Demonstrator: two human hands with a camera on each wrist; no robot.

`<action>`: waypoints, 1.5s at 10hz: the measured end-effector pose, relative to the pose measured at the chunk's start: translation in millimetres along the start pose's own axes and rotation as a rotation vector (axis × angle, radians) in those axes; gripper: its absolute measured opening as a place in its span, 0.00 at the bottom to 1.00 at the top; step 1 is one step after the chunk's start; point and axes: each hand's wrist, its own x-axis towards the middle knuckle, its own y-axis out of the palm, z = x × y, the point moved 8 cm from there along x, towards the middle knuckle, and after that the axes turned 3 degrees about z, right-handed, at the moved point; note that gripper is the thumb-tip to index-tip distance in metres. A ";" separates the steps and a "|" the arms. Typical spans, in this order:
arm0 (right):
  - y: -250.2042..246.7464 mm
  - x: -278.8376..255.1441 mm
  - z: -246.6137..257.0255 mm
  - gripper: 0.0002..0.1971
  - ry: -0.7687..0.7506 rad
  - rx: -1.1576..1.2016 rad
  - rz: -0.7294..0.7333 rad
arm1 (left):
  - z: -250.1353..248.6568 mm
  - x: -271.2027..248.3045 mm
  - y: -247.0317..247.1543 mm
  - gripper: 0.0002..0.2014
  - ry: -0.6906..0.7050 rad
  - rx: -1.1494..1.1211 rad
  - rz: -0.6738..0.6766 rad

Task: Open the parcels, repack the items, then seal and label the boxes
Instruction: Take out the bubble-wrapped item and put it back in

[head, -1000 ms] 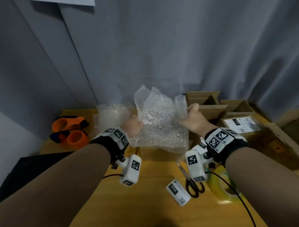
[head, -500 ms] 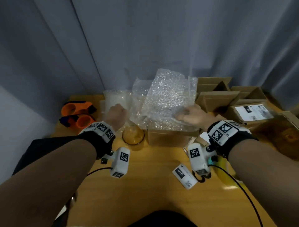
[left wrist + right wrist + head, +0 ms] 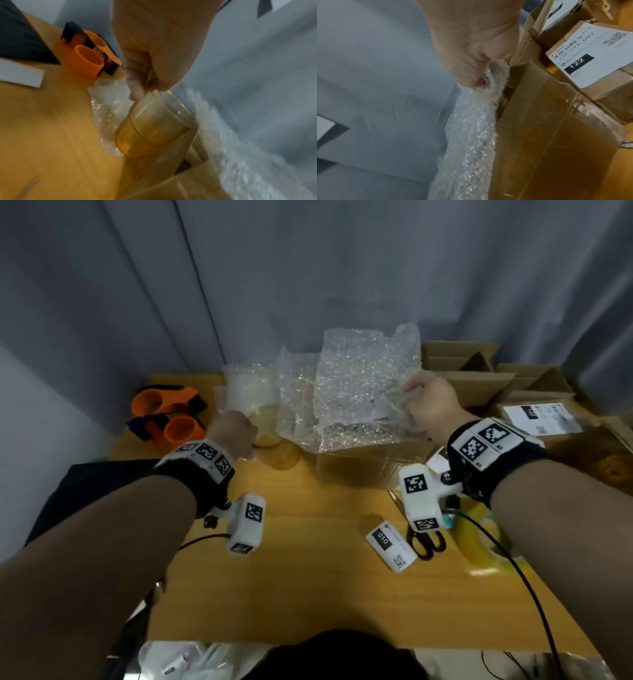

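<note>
Flanking boxes — wooden table (image 3: 308,594), grey curtain (image 3: 342,268).

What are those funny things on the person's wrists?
Each wrist wears a black band topped with white tiles printed in black square codes. Below each band hangs a white boxy camera block, also carrying code squares; the left one matches. A thin black cable trails from each block. No sleeves show on either arm, and the hands wear no gloves.

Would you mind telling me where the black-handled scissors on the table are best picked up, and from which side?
Grip the scissors by the black handle loops, coming from above on the near side. They lie flat with the loops toward the person and the blades pointing away, partly hidden under the right hand's wrist camera.
</note>
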 end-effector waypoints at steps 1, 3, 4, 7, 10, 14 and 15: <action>-6.5 2.2 7.5 0.07 0.067 -0.056 0.014 | -22.1 -20.5 -68.4 0.20 0.031 -0.128 -0.232; -2.9 -7.7 21.3 0.21 -0.038 -0.474 0.199 | -51.1 -30.8 -125.2 0.13 0.154 -0.621 -0.501; -27.3 -10.1 46.4 0.25 -0.187 -0.596 -0.008 | -80.0 -24.9 -107.1 0.09 0.217 -0.922 -0.279; -26.7 -45.3 90.3 0.59 -0.652 -0.134 0.107 | -174.3 -43.7 -33.2 0.08 0.410 -0.768 0.202; -32.6 -27.4 23.5 0.48 -0.303 0.358 0.058 | -143.6 -42.9 21.4 0.59 0.740 0.474 0.204; 4.7 -24.6 27.0 0.49 -0.263 0.103 0.276 | -157.3 -31.9 14.6 0.12 0.737 0.080 0.008; 9.7 -23.9 26.6 0.44 -0.203 0.162 0.306 | -164.5 -33.9 13.7 0.11 0.745 0.049 -0.041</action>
